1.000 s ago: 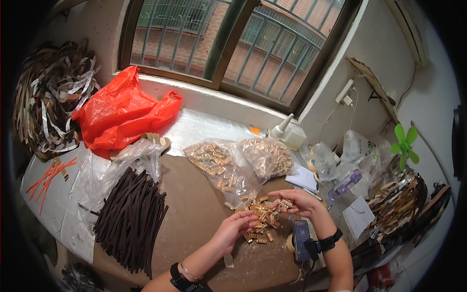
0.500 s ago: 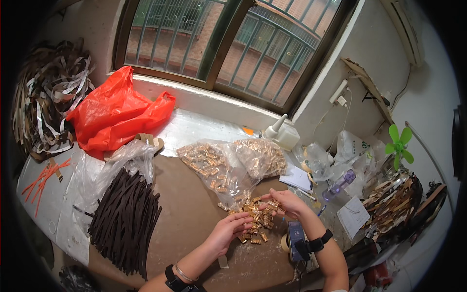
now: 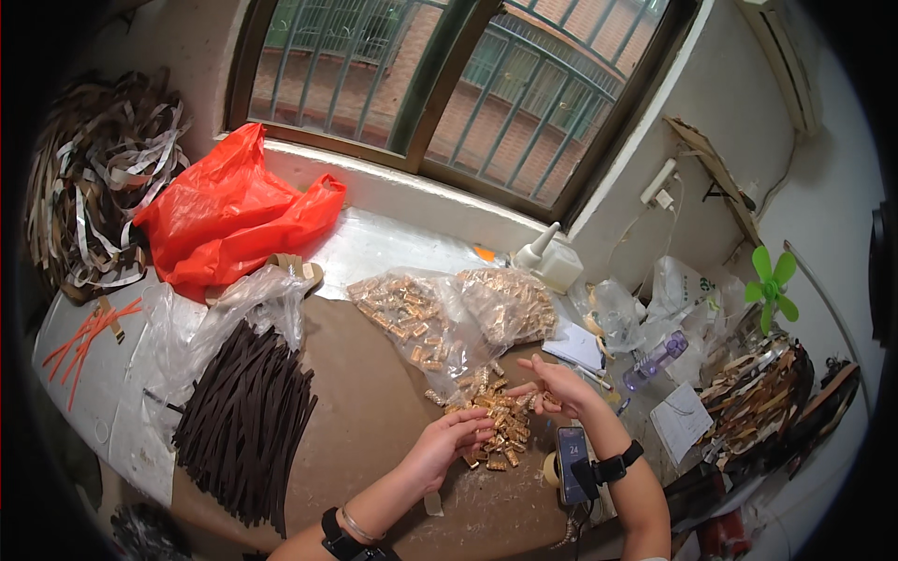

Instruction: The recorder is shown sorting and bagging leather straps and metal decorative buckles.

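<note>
A loose pile of small gold-coloured metal pieces (image 3: 506, 428) lies on the brown work surface (image 3: 360, 411). At the pile's left edge is my left hand (image 3: 454, 441), its fingers stretched out toward the pieces and nothing plainly gripped. On the other side, my right hand (image 3: 558, 388) hovers over the pile's right edge. Some of its fingers are stretched and apart, while others curl down beside gold pieces. Just behind the pile lies a clear plastic bag (image 3: 449, 323) filled with the same kind of pieces, its mouth toward the pile.
Dark brown strips (image 3: 248, 425) lie bundled on the left, near a red plastic bag (image 3: 238, 215). A phone (image 3: 572, 465) stands by my right wrist. Farther right are a notepad (image 3: 574, 346), a purple bottle (image 3: 655, 361) and a green fan (image 3: 771, 288). A white squeeze bottle (image 3: 556, 265) stands below the window.
My right hand has spread its fingers and shifted slightly right, away from the pile's middle. My left hand stays nearly in place. The whole view has shifted slightly.
</note>
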Tool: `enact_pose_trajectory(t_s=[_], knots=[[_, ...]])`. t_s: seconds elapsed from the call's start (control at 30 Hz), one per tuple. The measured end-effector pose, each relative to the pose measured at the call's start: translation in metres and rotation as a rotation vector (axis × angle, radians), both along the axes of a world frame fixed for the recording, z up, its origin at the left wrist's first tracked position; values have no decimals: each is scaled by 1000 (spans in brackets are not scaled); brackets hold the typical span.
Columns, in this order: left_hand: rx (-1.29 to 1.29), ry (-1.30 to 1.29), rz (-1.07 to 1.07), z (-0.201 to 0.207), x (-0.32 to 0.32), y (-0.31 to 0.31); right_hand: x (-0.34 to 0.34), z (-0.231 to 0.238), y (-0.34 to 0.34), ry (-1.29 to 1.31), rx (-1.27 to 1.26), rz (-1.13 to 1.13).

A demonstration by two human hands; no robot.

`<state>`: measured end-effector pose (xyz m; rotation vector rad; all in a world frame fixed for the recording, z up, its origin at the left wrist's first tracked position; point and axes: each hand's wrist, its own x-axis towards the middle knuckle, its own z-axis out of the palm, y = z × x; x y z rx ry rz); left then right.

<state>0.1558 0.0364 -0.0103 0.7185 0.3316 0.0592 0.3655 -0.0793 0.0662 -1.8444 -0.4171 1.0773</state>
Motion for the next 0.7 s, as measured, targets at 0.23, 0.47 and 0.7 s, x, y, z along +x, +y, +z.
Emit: enact_pose_trajectory(t_s=[0.23,0.47,0.7], knots=[[-2,34,14,2,4,-2,3,-3,22,-658,57,19],[-47,13,54,-4,-2,-4,-4,-31,132,-968,76,507],[-98,-23,47,-4,8,-3,-3,-68,163,-1339,-370,585]])
